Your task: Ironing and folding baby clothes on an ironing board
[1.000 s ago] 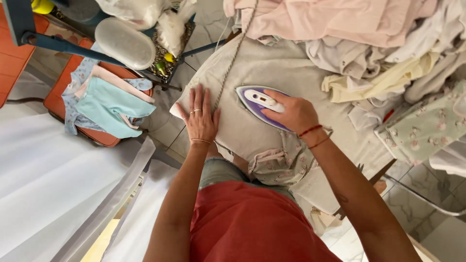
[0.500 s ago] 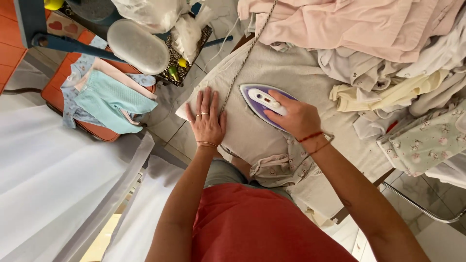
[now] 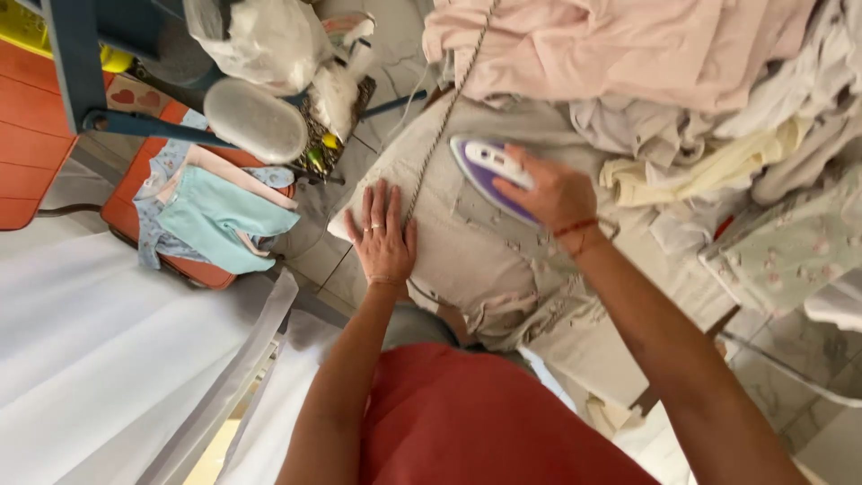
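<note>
The iron [image 3: 489,172] has slid farther up the beige garment [image 3: 467,251], right hand [image 3: 549,193] gripping its handle. Left hand [image 3: 384,241] lies flat, fingers spread; best keep it pinning cloth taut, clear of the soleplate.

Iron [image 3: 489,171] on garment [image 3: 467,251], laundry heap [image 3: 646,63] behind it.

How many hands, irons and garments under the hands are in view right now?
Hands: 2, the left hand flat on the garment, the right hand gripping the iron
Purple and white iron: 1
Beige garment under the hands: 1
Total: 4
</note>
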